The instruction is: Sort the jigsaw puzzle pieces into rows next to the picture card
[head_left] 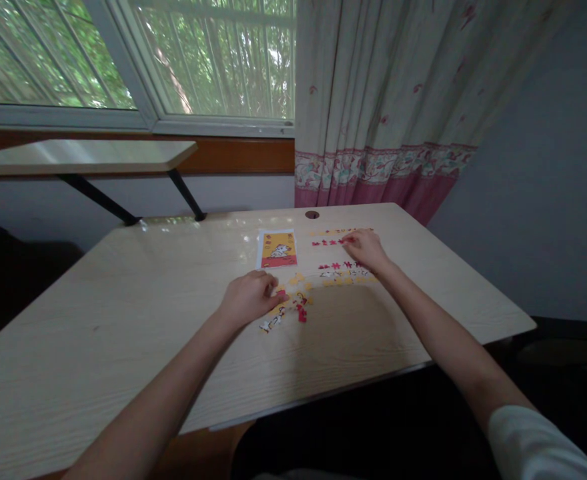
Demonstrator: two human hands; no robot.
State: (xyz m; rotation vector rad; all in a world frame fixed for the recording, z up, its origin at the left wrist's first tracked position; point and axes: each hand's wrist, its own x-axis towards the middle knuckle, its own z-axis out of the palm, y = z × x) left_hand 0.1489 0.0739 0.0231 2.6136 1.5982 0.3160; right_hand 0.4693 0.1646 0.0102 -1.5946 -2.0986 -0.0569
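Over a loose pile of jigsaw puzzle pieces (pixel 301 312), my left hand (pixel 249 298) has its thumb and fingers bent together around a small red piece (pixel 281 294). Farther right, my right hand (pixel 366 249) pinches at the end of a row of red puzzle pieces (pixel 331 243), with a red piece at its fingertips. Yellow pieces form a line behind that row. Closer to me lie rows of red pieces (pixel 336 265), white pieces (pixel 331 274) and yellow pieces (pixel 348 281), partly behind my right wrist. A yellow and red picture card (pixel 279 250) with a white animal lies beyond my left hand.
All of this rests on a pale wooden desk (pixel 148 320) with a round cable hole (pixel 312 215) at its back edge. A raised shelf (pixel 98 155) on black supports stands at the back left. Behind are a window (pixel 218 60) and a floral curtain (pixel 373 100).
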